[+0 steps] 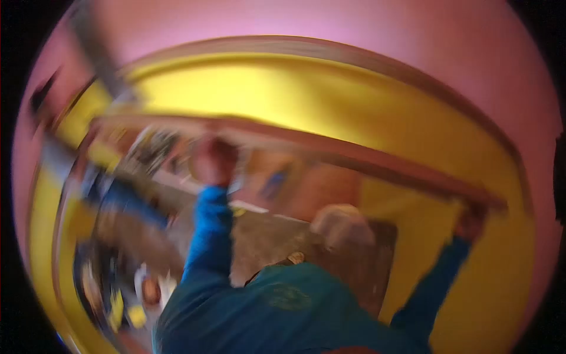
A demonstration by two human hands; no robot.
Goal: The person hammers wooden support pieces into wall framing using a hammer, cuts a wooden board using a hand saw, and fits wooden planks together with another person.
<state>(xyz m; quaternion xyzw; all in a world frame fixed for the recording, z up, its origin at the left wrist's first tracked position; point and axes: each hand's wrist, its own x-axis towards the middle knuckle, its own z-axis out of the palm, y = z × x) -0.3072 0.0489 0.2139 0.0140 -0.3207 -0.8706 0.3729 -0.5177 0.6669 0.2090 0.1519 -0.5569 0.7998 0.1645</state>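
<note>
A long reddish-brown wooden bar [354, 154] runs across the view, sloping down toward the right. My left hand [215, 159], blurred by motion, is closed round its left-middle part, the arm raised in a blue sleeve. Near the bar's right end, my right hand [470, 221] grips it from below with the arm stretched out. Both hands' fingers are smeared, so their exact hold is hard to make out. Behind the bar is a bright yellow surface [236, 82].
Pink wall [354, 29] curves above the yellow surface. Below the bar are a brown surface [265, 242] and a pale rounded object [342, 227]. A dark round container [82, 277] with yellow items is at lower left. A grey post [97, 53] and blurred blue shape [127, 197] are at left.
</note>
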